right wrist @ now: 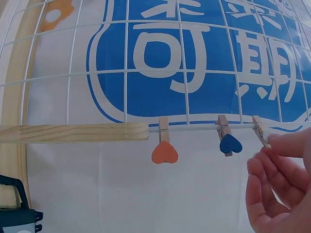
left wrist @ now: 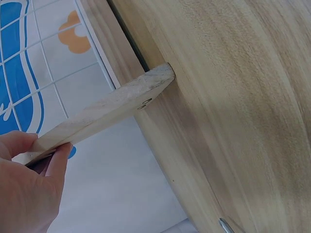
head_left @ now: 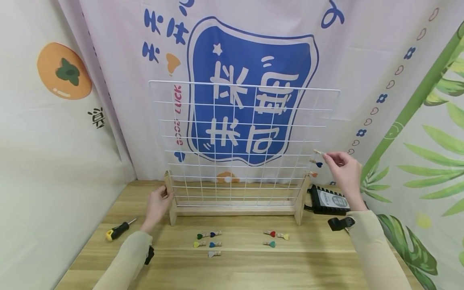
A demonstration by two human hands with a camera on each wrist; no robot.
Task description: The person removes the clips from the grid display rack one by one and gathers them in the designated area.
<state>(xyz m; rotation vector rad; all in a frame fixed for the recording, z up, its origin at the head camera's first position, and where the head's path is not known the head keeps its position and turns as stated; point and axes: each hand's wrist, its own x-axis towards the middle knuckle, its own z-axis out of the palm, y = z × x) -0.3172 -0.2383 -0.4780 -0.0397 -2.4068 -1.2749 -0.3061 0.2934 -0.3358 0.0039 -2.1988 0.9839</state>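
My right hand (head_left: 344,171) pinches a small wooden clothespin (right wrist: 259,128) between thumb and fingers at the right edge of the white wire grid (head_left: 244,85). The front of that clothespin is hidden by my fingertips. Beside it on the same edge wire hang a clothespin with a blue heart (right wrist: 231,144) and one with an orange heart (right wrist: 165,152). At the other side my left hand (head_left: 158,205) grips the upper end of the wooden stand's left upright (left wrist: 102,111), thumb and fingers on opposite faces. The grid stands upright in this stand.
Several heart clothespins lie on the table before the stand, a left group around a blue one (head_left: 215,244) and a right group around a teal one (head_left: 269,243). A screwdriver (head_left: 120,230) lies at the left. A black-edged device (head_left: 331,200) sits behind the right upright.
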